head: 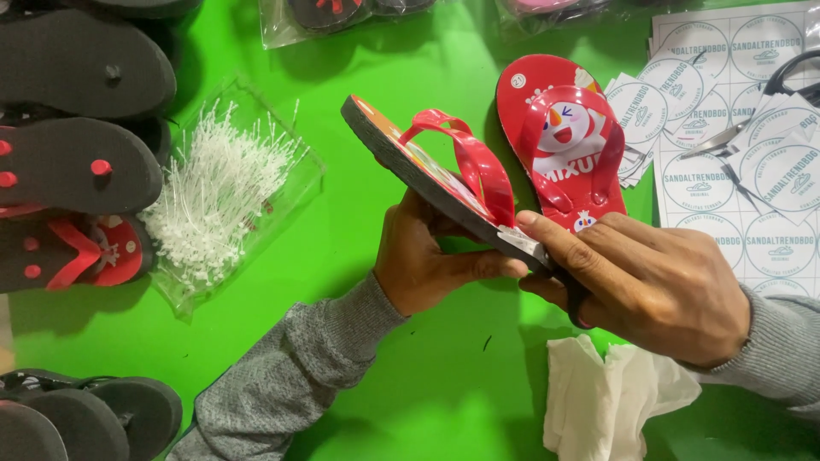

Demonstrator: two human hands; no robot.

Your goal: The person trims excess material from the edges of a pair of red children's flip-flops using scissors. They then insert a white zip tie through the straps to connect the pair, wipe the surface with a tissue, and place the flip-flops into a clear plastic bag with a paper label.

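Both hands hold one red flip-flop (431,166) tilted on its edge above the green table, black sole toward me, red straps up. My left hand (423,256) grips it from underneath at mid-sole. My right hand (649,282) pinches its heel end, thumb pressing a small white sticker on the heel. A second red flip-flop (559,137) with a cartoon print lies flat just behind, printed side up.
A clear bag of white plastic tag pins (218,192) lies at left. Stacked black and red flip-flops (73,128) fill the left edge. Sheets and loose pieces of round white stickers (739,137) with scissors (760,107) sit at right. A white cloth (611,393) lies near the front.
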